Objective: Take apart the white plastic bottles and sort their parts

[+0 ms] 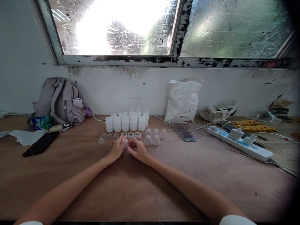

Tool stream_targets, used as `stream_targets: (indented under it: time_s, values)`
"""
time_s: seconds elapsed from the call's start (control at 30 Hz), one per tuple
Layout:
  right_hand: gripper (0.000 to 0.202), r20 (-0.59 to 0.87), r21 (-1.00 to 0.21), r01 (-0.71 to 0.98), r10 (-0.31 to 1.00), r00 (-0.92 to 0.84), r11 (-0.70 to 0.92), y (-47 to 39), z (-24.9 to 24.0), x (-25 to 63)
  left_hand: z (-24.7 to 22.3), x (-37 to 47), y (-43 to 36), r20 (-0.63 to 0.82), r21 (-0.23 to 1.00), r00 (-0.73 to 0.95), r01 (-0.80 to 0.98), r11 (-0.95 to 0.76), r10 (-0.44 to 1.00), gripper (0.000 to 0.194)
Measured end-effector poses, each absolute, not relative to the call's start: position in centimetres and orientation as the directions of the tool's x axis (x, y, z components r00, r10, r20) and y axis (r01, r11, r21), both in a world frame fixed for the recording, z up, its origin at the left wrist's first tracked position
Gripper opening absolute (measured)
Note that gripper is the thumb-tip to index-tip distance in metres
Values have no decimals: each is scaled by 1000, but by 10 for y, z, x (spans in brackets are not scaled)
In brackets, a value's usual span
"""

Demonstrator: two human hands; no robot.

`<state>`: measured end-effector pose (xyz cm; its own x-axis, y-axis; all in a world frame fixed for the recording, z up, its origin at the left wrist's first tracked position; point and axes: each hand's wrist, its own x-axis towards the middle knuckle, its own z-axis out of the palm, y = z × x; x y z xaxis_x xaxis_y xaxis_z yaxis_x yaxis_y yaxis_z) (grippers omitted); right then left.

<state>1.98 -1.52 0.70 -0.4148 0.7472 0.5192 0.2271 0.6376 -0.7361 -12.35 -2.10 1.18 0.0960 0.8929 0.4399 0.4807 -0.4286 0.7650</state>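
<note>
Left hand and right hand pinching small clear piece, white bag's print too small to read

Setting: likely a small workroom. Evidence: wooden surface against stained wall; rows of translucent bottles, clear dome caps, power strip; window frame, paint peeling.

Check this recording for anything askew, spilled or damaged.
The window frame's paint is peeling to dark patches, and the wall just below is stained; both look worn. Pixelation obscures part of a flat device right of the clear domes. Nothing appears spilled, and the white bottles stand upright.
</note>
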Motion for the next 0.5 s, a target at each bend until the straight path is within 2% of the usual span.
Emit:
stream_targets:
  time_s: [0.17,0.5]
  values:
    - [8,549,-685,281,729,-409,673,-14,7,20,9,-124,-18,436,754,132,487,-441,890,31]
    - [10,620,-621,277,675,-400,734,-12,3,19,10,-123,-18,400,768,154,482,-422,904,36]
